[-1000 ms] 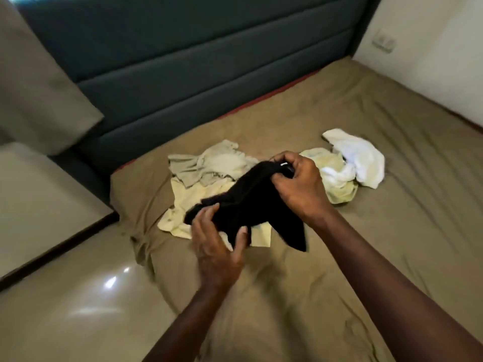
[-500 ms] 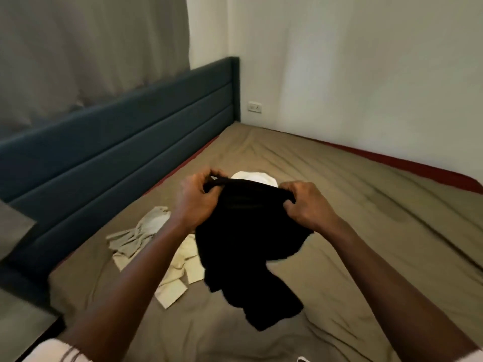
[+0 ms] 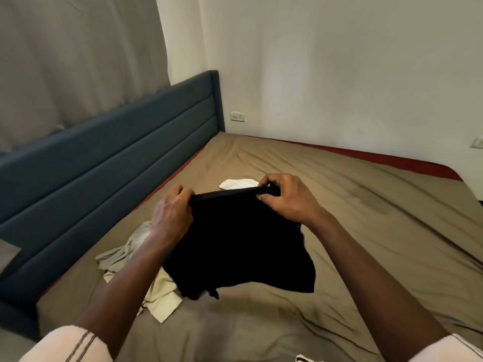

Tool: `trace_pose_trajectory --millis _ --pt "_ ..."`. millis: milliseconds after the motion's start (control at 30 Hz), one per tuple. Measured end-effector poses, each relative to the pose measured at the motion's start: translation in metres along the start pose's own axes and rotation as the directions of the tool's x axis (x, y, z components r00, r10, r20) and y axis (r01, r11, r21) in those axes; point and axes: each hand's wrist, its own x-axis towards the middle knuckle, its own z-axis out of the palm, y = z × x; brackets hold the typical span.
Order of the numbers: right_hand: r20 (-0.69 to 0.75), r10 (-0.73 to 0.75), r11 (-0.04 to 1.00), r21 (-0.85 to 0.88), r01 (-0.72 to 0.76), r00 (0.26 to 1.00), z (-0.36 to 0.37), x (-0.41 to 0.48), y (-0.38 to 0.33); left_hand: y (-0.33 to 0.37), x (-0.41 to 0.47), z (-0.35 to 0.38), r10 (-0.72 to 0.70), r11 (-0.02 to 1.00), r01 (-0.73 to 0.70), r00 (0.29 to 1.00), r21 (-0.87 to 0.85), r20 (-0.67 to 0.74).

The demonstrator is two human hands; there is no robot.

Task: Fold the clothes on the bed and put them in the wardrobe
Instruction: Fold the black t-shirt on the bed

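A black garment (image 3: 240,246) hangs in the air above the bed (image 3: 366,244), stretched along its top edge between both hands. My left hand (image 3: 171,214) grips the left end of that edge and my right hand (image 3: 285,195) pinches the right end. Its lower part dangles just over the olive sheet. Pale yellow and grey clothes (image 3: 156,293) lie crumpled on the sheet below my left forearm. A white garment (image 3: 236,183) peeks out behind the black one. No wardrobe is in view.
A dark blue padded headboard (image 3: 117,152) runs along the left side of the bed, with a grey curtain (image 3: 78,61) above it. White walls close off the far side, with a socket (image 3: 237,116) near the corner.
The view lifted from the clothes pile toward the wall. Both hands moved to the black garment's top edge and spread apart, raising it and pulling it taut so it hangs open.
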Motion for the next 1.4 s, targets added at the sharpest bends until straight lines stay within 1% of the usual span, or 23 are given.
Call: trace_pose_trajectory --millis 100,167,233,267,367,400,433,533,567,633,700,733,767,833,867,900,1033,1100,1167,1233,1267,1333,1400 --pt "-0.120 0.019 0.992 -0.119 -0.033 0.993 -0.004 -0.004 -0.010 -0.010 -0.003 0.007 -0.196 0.981 0.196 0.981 -0.010 -0.001" --pt "-0.217 0.031 0.995 -0.082 -0.050 0.976 -0.011 -0.006 -0.020 -0.012 -0.004 0.011 -0.338 0.937 0.337 0.941 -0.086 0.004" --pt "-0.360 0.104 0.993 -0.007 -0.115 0.927 -0.019 -0.008 -0.026 -0.013 -0.006 0.016 -0.415 0.900 0.412 0.910 -0.142 0.008" --pt "-0.454 0.164 0.985 0.031 -0.168 0.876 -0.025 -0.009 -0.026 -0.013 -0.007 0.017 -0.433 0.889 0.429 0.901 -0.163 0.009" --pt "-0.697 0.301 0.934 0.077 -0.349 0.651 -0.044 -0.015 -0.007 -0.011 -0.013 0.018 -0.438 0.877 0.434 0.899 -0.206 0.028" --pt "-0.734 0.313 0.917 0.068 -0.393 0.603 -0.049 -0.019 0.004 -0.007 -0.015 0.018 -0.421 0.878 0.421 0.906 -0.228 0.051" --pt "-0.752 0.321 0.899 0.051 -0.435 0.576 -0.052 -0.023 0.016 -0.003 -0.017 0.019 -0.393 0.881 0.398 0.917 -0.257 0.074" --pt "-0.734 0.447 0.805 0.081 -0.588 0.511 -0.054 -0.042 0.062 0.018 -0.019 0.021 -0.213 0.882 0.269 0.960 -0.386 0.182" --pt "-0.711 0.526 0.763 0.153 -0.628 0.466 -0.055 -0.051 0.080 0.027 -0.019 0.024 -0.142 0.870 0.233 0.962 -0.435 0.232" --pt "-0.607 0.726 0.642 0.429 -0.635 0.323 -0.054 -0.067 0.112 0.049 -0.018 0.028 0.008 0.834 0.189 0.935 -0.519 0.354" --pt "-0.458 0.870 0.486 0.735 -0.474 0.182 -0.052 -0.082 0.133 0.072 -0.020 0.034 0.118 0.792 0.191 0.884 -0.579 0.453" --pt "-0.418 0.901 0.430 0.830 -0.356 0.114 -0.055 -0.092 0.142 0.088 -0.023 0.041 0.166 0.760 0.217 0.847 -0.613 0.505" --pt "-0.408 0.912 0.407 0.879 -0.249 0.049 -0.057 -0.098 0.150 0.101 -0.027 0.047 0.213 0.719 0.257 0.803 -0.646 0.557" --pt "-0.472 0.878 0.456 0.875 -0.164 -0.078 -0.070 -0.109 0.164 0.127 -0.036 0.059 0.296 0.622 0.380 0.696 -0.685 0.654" --pt "-0.522 0.846 0.502 0.850 -0.160 -0.114 -0.079 -0.109 0.172 0.138 -0.040 0.061 0.329 0.576 0.439 0.647 -0.689 0.687" --pt "-0.572 0.810 0.550 0.817 -0.170 -0.129 -0.088 -0.107 0.182 0.147 -0.044 0.065 0.358 0.522 0.503 0.604 -0.689 0.712" --pt "-0.745 0.659 0.711 0.661 -0.240 -0.099 -0.117 -0.066 0.207 0.153 -0.051 0.065 0.399 0.310 0.740 0.469 -0.597 0.788" --pt "-0.788 0.615 0.748 0.599 -0.287 -0.042 -0.112 -0.025 0.205 0.135 -0.054 0.069 0.399 0.203 0.818 0.433 -0.538 0.809" --pt "-0.782 0.621 0.738 0.558 -0.380 0.058 -0.089 0.020 0.204 0.109 -0.056 0.077 0.375 0.122 0.857 0.427 -0.500 0.823" --pt "-0.739 0.654 0.673 0.470 -0.571 0.162 -0.045 0.063 0.204 0.076 -0.056 0.090 0.308 0.141 0.861 0.431 -0.489 0.848" --pt "-0.688 0.688 0.641 0.428 -0.637 0.230 -0.018 0.081 0.206 0.058 -0.056 0.099 0.257 0.186 0.850 0.443 -0.494 0.859" --pt "-0.541 0.744 0.627 0.366 -0.687 0.391 0.053 0.119 0.216 0.008 -0.051 0.131 0.080 0.318 0.809 0.497 -0.495 0.864" --pt "-0.352 0.787 0.617 0.411 -0.671 0.507 0.133 0.155 0.235 -0.050 -0.047 0.174 -0.100 0.468 0.747 0.576 -0.473 0.811"
